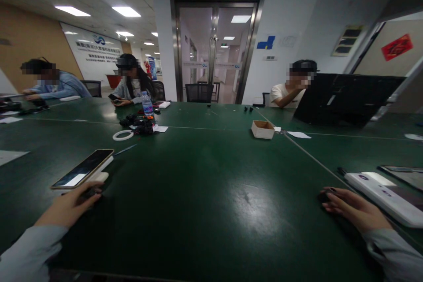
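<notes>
My left hand (71,205) rests on the green table (198,211) at the lower left, its fingers curled round a small dark object (90,192). Just beyond it lie a phone (84,169) with a dark screen and a small white item (102,176). At the right, my right hand (355,209) holds another small dark object (325,194) between thumb and fingers. Beside that hand is a long white device (385,198). What the two dark objects are cannot be made out.
Farther back are a white ring (123,135), black gear (137,123), a water bottle (147,105), a small open box (263,129) and a large black panel (346,99). Three people (62,83) sit at the far side. A dark tablet (406,176) lies at the right edge.
</notes>
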Available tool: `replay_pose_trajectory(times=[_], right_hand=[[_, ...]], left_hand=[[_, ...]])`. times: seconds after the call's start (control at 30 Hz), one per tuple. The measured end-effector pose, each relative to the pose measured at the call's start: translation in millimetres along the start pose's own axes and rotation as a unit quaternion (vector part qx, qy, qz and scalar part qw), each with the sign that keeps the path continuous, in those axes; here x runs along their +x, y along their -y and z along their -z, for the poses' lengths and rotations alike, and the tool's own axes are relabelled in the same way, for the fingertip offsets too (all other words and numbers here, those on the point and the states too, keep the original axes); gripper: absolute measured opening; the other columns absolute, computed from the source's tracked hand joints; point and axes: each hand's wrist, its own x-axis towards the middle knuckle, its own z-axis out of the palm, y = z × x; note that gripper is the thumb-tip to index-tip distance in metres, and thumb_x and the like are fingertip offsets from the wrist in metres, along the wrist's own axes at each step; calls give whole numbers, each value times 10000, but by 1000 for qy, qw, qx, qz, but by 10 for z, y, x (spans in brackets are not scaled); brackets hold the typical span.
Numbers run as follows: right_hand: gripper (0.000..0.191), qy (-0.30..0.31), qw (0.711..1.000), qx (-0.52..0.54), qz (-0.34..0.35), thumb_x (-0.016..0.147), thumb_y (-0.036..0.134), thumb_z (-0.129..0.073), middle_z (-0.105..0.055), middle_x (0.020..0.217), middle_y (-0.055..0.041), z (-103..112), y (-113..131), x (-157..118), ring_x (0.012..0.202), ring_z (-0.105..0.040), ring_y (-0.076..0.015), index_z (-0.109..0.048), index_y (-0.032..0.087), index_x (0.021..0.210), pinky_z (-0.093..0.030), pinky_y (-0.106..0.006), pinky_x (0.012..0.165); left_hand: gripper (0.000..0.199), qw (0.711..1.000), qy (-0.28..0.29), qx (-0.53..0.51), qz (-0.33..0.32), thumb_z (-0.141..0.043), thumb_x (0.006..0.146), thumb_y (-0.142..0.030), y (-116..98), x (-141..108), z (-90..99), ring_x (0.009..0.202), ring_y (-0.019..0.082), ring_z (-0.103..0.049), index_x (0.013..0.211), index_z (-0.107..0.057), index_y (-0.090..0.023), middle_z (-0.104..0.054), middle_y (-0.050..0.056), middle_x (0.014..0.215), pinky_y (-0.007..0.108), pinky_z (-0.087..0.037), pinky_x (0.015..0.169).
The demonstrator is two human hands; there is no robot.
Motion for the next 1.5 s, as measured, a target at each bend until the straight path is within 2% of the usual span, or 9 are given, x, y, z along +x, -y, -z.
replay_pose_trajectory(times=[0.1,0.2,0.4,0.47,0.63,0.83,1.0,1.23,1.5], right_hand=[[238,-49,998,-21,39,525,261,-657,-621,761,-75,-74,1,-52,557,-620,-165,-569,218,741,-531,-203,521],[227,-59,997,-25,39,522,266,-653,-623,734,-71,-100,22,-84,553,-623,-168,-559,216,722,-533,-205,515],[412,23,999,25,-32,457,219,-681,-630,866,-99,12,72,-16,606,-639,-206,-597,224,861,-547,-250,548],[475,27,999,21,-41,441,227,-708,-625,874,-97,19,85,19,615,-641,-224,-578,237,898,-551,-278,550],[484,-47,996,-32,-75,401,251,-771,-593,697,-53,-39,104,89,525,-618,-215,-499,230,801,-524,-276,460],[399,10,998,-10,-62,419,269,-741,-625,817,-84,38,87,70,595,-627,-200,-574,220,778,-538,-265,519],[581,18,998,4,-65,368,306,-756,-629,907,-80,57,98,47,625,-630,-225,-569,224,912,-547,-297,522],[437,-35,993,-77,-85,388,345,-772,-616,633,-61,24,70,134,570,-620,-225,-553,195,735,-527,-289,494],[308,8,999,-4,-48,448,275,-726,-628,940,-150,78,20,83,619,-625,-213,-640,262,744,-525,-295,528]], left_hand=[[353,991,84,-86,-63,-486,680,-442,-296,191,-78,887,187,-589,966,-581,-258,-649,-5,943,281,-442,790],[415,976,150,-116,-109,-529,637,-476,-667,369,-200,847,204,-587,961,-593,-225,-644,35,939,302,-451,757],[396,942,225,-159,-192,-515,664,-426,-1257,678,-547,728,149,-573,991,-571,-210,-622,21,926,277,-454,706],[379,940,210,-163,-212,-514,673,-396,-1388,802,-680,684,133,-560,991,-568,-199,-621,23,904,266,-450,680],[381,940,152,-191,-238,-511,689,-337,-1699,1094,-1005,590,93,-507,1042,-528,-195,-617,24,934,246,-437,641],[317,946,83,-212,-229,-490,721,-263,-2021,1411,-1386,580,85,-495,1032,-514,-212,-622,8,934,244,-431,672],[209,963,18,-201,-178,-492,743,-263,-2245,1601,-1647,678,112,-540,939,-560,-236,-623,5,899,238,-422,672],[185,970,21,-186,-157,-457,777,-332,-2427,1586,-1736,757,148,-555,907,-566,-258,-619,14,942,258,-400,664],[191,963,27,-209,-169,-461,773,-345,-2457,1433,-1742,750,157,-552,897,-572,-252,-624,20,928,256,-386,633]])
